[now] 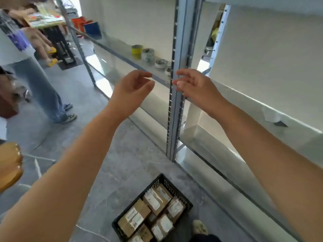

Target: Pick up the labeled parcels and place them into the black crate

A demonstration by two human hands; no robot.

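The black crate (183, 200) stands on the grey floor at the bottom middle. Several brown cardboard parcels with white labels (153, 201) lie packed inside it. Both my arms reach forward at shelf height, far above the crate. My left hand (132, 91) hangs in the air with loosely curled fingers and holds nothing. My right hand (194, 84) is raised beside the metal shelf upright (176, 102), fingers relaxed and empty, just in front of the post.
A metal shelving rack (122, 55) runs along the white wall, with rolls of tape (148, 55) on one shelf. People stand at the left by a table (45, 21). My shoe (200, 227) is next to the crate.
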